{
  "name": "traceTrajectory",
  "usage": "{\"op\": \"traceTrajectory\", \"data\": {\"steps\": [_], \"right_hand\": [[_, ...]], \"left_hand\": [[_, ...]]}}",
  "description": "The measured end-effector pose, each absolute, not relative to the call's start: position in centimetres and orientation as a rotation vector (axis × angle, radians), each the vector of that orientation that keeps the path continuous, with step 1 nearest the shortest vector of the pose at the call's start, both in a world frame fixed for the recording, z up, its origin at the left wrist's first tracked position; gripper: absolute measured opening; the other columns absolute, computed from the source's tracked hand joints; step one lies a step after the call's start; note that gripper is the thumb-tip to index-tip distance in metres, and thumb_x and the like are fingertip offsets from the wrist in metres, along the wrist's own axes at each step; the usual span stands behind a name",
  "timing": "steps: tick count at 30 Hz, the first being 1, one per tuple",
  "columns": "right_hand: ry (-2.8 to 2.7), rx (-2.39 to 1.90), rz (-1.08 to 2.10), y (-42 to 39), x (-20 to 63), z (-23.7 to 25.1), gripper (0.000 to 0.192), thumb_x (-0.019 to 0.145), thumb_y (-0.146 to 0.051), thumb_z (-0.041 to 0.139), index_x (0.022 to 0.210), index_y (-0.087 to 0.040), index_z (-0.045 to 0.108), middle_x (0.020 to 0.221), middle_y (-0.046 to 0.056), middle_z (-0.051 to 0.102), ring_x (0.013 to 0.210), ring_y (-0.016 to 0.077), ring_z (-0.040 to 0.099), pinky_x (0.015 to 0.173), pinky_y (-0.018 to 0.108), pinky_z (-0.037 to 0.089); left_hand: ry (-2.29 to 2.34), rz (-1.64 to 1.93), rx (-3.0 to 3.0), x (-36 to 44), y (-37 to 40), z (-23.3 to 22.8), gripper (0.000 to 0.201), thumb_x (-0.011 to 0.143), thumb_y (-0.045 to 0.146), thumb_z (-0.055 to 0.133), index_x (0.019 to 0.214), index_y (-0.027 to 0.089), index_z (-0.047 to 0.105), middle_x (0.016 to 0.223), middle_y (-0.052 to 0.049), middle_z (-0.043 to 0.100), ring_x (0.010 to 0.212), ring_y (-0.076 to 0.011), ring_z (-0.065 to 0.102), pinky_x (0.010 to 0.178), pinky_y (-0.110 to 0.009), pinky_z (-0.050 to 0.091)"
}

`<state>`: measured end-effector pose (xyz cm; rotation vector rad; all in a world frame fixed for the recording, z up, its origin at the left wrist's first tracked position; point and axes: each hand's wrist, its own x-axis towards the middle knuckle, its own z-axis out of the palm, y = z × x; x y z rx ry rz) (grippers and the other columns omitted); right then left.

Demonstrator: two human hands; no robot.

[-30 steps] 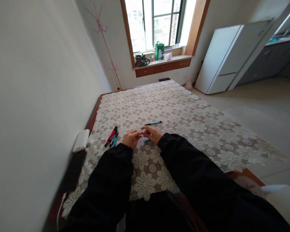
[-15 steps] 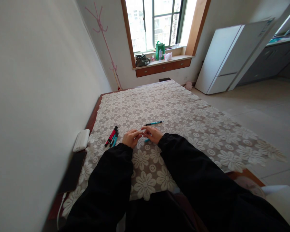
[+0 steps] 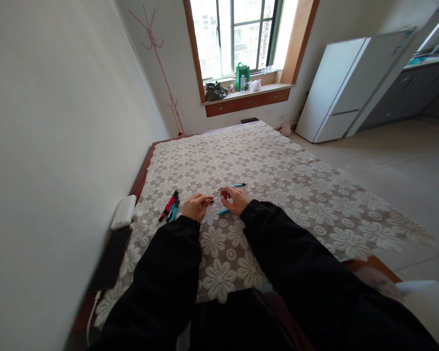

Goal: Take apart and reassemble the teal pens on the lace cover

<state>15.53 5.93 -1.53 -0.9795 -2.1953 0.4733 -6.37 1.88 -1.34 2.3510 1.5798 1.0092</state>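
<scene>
My left hand (image 3: 196,206) is closed in a pinch above the patterned tablecloth (image 3: 213,241), with a small dark piece (image 3: 212,201) at its fingertips; it is too small to name. To the right, my right hand (image 3: 236,200) is apart from it, fingers curved and a little spread, with nothing visible in them. A blue pen part (image 3: 224,211) lies below that hand, partly hidden by it. Just beyond the right fingers rests a blue and black pen (image 3: 238,185). Several red, blue and black pens (image 3: 170,206) lie in a bunch left of my left hand.
At the table's left edge are a white power bank (image 3: 123,212), a dark flat device (image 3: 110,258) and a white cable (image 3: 92,312). The wall (image 3: 58,146) runs close along that side. A window sill with bags, a pink coat rack (image 3: 164,73) and a white fridge (image 3: 346,83) stand beyond.
My hands were together at the fingertips and have now moved apart. The small dark piece has come into sight at my left fingertips, and more of the blue pen part shows.
</scene>
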Motion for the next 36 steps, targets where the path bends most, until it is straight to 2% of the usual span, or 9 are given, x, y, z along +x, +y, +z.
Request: {"op": "traceTrajectory", "data": {"steps": [3,8,11,17,36], "right_hand": [[-2.395,-0.881,0.445,6.0,15.9,-1.4,0.015,0.079,-0.026,0.066,0.091,-0.019,0.063,0.081,0.002,0.065,0.083,0.0196,0.058,0.079,0.032,0.040],[-2.632,-0.747,0.416,6.2,16.2,-1.6,0.017,0.075,-0.026,0.072,0.090,-0.020,0.067,0.090,0.004,0.065,0.093,0.0226,0.058,0.083,0.034,0.039],[-2.580,-0.843,0.405,6.5,16.2,-1.9,0.010,0.080,-0.019,0.066,0.091,-0.019,0.066,0.094,0.006,0.066,0.096,0.0227,0.058,0.085,0.034,0.040],[-2.425,-1.023,0.448,6.9,16.0,-2.4,0.011,0.088,-0.015,0.060,0.099,-0.018,0.062,0.097,0.007,0.068,0.094,0.0205,0.060,0.085,0.031,0.041],[-2.456,-0.881,0.467,6.7,15.8,-2.7,0.010,0.089,-0.020,0.062,0.099,-0.018,0.063,0.098,0.008,0.069,0.093,0.0200,0.062,0.083,0.031,0.043]], "left_hand": [[1.597,1.032,2.334,-6.4,2.0,-1.4,0.019,0.091,0.023,0.060,0.101,0.027,0.076,0.080,-0.001,0.065,0.079,-0.0158,0.060,0.074,-0.028,0.046],[1.622,1.009,2.336,-6.5,2.1,-1.4,0.019,0.091,0.025,0.060,0.100,0.028,0.076,0.079,-0.001,0.064,0.077,-0.0161,0.059,0.073,-0.028,0.046],[1.613,0.972,2.350,-6.6,2.1,-1.5,0.019,0.091,0.026,0.060,0.100,0.028,0.076,0.080,-0.002,0.064,0.078,-0.0162,0.060,0.074,-0.028,0.047],[1.605,0.898,2.376,-6.4,2.0,-1.7,0.019,0.091,0.025,0.060,0.099,0.028,0.076,0.082,-0.002,0.065,0.077,-0.0154,0.060,0.073,-0.027,0.046],[1.527,0.797,2.446,-6.2,1.9,-1.6,0.019,0.093,0.028,0.059,0.102,0.029,0.076,0.079,-0.001,0.063,0.082,-0.0158,0.060,0.077,-0.027,0.046]]}}
